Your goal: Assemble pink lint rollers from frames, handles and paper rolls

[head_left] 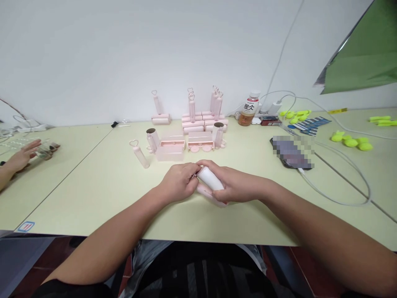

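Above the near part of the table, my right hand (234,184) is wrapped round a white sticky-paper roll (211,179) with a pink plastic part beneath it, like a lint roller in its case. My left hand (181,182) is closed at the roll's left end; its fingertips pinch something there, too small to make out. Just beyond my hands lie an open pink case (201,145) and a second open case (170,153). Two rolls with brown cores, a left roll (151,138) and a right roll (218,130), stand beside them. A pink heart-topped handle (141,156) stands to the left.
Several closed pink cases (192,126) with handles line the wall. A drink bottle (249,109), a charging phone (290,153) and its white cable (338,200) are at the right. Yellow-green pieces (350,140) lie farther right. Another person's hand (23,155) is at the far left.
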{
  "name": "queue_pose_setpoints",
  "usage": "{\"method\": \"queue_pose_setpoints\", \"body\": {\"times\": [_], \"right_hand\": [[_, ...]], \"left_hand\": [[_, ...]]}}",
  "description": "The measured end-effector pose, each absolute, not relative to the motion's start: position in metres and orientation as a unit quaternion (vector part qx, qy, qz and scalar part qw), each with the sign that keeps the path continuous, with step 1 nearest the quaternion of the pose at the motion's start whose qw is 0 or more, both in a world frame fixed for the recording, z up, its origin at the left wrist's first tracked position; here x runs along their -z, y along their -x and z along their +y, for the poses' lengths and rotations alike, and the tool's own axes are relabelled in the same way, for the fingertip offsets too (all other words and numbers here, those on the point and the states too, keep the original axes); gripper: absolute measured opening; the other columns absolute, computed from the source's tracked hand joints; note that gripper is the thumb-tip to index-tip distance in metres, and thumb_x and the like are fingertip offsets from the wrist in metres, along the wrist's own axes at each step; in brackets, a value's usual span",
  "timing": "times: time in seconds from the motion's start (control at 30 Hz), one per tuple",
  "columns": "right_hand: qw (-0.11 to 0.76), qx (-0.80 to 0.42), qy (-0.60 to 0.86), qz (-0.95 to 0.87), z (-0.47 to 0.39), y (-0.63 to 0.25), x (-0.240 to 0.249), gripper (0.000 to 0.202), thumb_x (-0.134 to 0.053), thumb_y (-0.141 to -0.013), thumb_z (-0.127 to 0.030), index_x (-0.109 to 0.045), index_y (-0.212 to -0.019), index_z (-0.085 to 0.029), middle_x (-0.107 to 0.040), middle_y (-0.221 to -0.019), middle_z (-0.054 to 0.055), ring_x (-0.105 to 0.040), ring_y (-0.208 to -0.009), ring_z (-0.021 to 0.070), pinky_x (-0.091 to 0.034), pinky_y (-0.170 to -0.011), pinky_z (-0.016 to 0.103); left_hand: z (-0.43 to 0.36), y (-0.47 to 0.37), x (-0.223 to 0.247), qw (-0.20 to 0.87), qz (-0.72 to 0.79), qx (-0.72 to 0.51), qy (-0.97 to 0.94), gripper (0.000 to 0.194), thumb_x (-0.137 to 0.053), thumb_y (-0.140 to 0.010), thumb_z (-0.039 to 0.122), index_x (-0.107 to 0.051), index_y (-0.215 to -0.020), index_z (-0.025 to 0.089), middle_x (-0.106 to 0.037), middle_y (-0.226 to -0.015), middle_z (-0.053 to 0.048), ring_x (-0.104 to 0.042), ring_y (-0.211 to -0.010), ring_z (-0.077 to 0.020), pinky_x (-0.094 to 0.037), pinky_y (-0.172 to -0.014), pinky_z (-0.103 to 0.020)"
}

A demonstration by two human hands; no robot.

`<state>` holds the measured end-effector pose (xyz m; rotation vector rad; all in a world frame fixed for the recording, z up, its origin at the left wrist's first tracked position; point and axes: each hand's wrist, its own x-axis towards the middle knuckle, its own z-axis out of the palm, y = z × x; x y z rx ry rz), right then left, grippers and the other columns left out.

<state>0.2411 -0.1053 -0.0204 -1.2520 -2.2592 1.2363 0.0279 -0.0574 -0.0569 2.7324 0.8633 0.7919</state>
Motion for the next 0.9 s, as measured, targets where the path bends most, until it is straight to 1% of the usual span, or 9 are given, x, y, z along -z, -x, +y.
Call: {"method": "queue_pose_setpoints", "body": {"times": [0.2,0.3,0.37,0.43,0.5,0.6,0.73,0.8,0.9], "right_hand": [[0.136,-0.425,0.424,-0.788,-0.106,-0.237,0.022,0.073,-0.057,-0.074,-0.012,-0.032,-0.141,-0.025,-0.064,-0.072,-0.002,-0.06,-0.055,0.0156,-0.043,-0.045,0.022],[0.147,-0.406,0.417,-0.8,-0.105,-0.236,0.027,0.077,-0.057,-0.076,-0.014,-0.028,-0.146,-0.025,-0.066,-0.077,0.0,-0.06,-0.057,0.016,-0.044,-0.049,0.023],[0.16,-0.382,0.412,-0.812,-0.104,-0.237,0.032,0.083,-0.057,-0.077,-0.015,-0.021,-0.151,-0.025,-0.069,-0.087,0.003,-0.062,-0.065,0.0175,-0.047,-0.055,0.026],[0.175,-0.353,0.413,-0.821,-0.102,-0.239,0.039,0.088,-0.059,-0.079,-0.019,-0.015,-0.155,-0.025,-0.069,-0.104,0.009,-0.063,-0.075,0.0202,-0.049,-0.063,0.03],[0.188,-0.325,0.421,-0.826,-0.1,-0.242,0.045,0.091,-0.06,-0.082,-0.025,-0.009,-0.157,-0.025,-0.064,-0.12,0.013,-0.063,-0.085,0.0234,-0.049,-0.07,0.034],[0.216,-0.294,0.439,-0.821,-0.096,-0.246,0.054,0.092,-0.059,-0.086,-0.035,-0.003,-0.158,-0.023,-0.059,-0.13,0.016,-0.063,-0.095,0.0276,-0.049,-0.078,0.038],[0.251,-0.278,0.467,-0.801,-0.091,-0.25,0.06,0.089,-0.058,-0.088,-0.048,-0.011,-0.157,-0.018,-0.059,-0.131,0.018,-0.062,-0.099,0.0299,-0.049,-0.081,0.041],[0.265,-0.285,0.466,-0.795,-0.089,-0.251,0.062,0.084,-0.056,-0.088,-0.052,-0.019,-0.155,-0.017,-0.06,-0.128,0.017,-0.063,-0.099,0.0294,-0.049,-0.081,0.041],[0.285,-0.296,0.452,-0.792,-0.088,-0.25,0.066,0.073,-0.05,-0.092,-0.052,-0.026,-0.152,-0.017,-0.061,-0.126,0.016,-0.062,-0.099,0.0283,-0.049,-0.083,0.041]], "left_hand": [[-0.058,-0.027,0.054,0.096,0.287,-0.256,-0.918,0.015,-0.048,-0.074,0.013,-0.059,-0.082,0.018,-0.062,-0.07,0.0,-0.052,-0.058,-0.013,-0.037,-0.056,-0.025],[-0.058,-0.027,0.052,0.131,0.3,-0.256,-0.909,0.014,-0.049,-0.072,0.012,-0.059,-0.08,0.018,-0.061,-0.069,0.001,-0.05,-0.057,-0.0117,-0.036,-0.055,-0.025],[-0.057,-0.027,0.051,0.167,0.308,-0.265,-0.898,0.017,-0.05,-0.07,0.011,-0.061,-0.082,0.018,-0.06,-0.068,0.002,-0.049,-0.057,-0.0109,-0.036,-0.055,-0.024],[-0.056,-0.026,0.051,0.21,0.317,-0.278,-0.882,0.021,-0.051,-0.07,0.011,-0.062,-0.087,0.018,-0.058,-0.068,0.004,-0.048,-0.057,-0.0103,-0.036,-0.055,-0.023],[-0.055,-0.025,0.052,0.258,0.322,-0.287,-0.864,0.027,-0.053,-0.071,0.011,-0.063,-0.094,0.019,-0.056,-0.067,0.005,-0.048,-0.058,-0.0098,-0.036,-0.055,-0.022],[-0.052,-0.024,0.054,0.335,0.329,-0.287,-0.835,0.032,-0.056,-0.077,0.017,-0.063,-0.108,0.02,-0.053,-0.067,0.005,-0.046,-0.058,-0.0094,-0.036,-0.054,-0.021],[-0.051,-0.026,0.057,0.397,0.34,-0.294,-0.8,0.039,-0.059,-0.086,0.035,-0.058,-0.122,0.018,-0.059,-0.078,0.002,-0.052,-0.064,-0.0112,-0.042,-0.059,-0.024],[-0.051,-0.028,0.059,0.387,0.333,-0.308,-0.803,0.042,-0.057,-0.089,0.041,-0.058,-0.124,0.017,-0.065,-0.09,-0.003,-0.058,-0.074,-0.0145,-0.047,-0.068,-0.027],[-0.052,-0.032,0.061,0.336,0.316,-0.327,-0.825,0.04,-0.048,-0.095,0.041,-0.058,-0.125,0.017,-0.067,-0.108,-0.009,-0.062,-0.094,-0.0194,-0.048,-0.084,-0.033]]}}
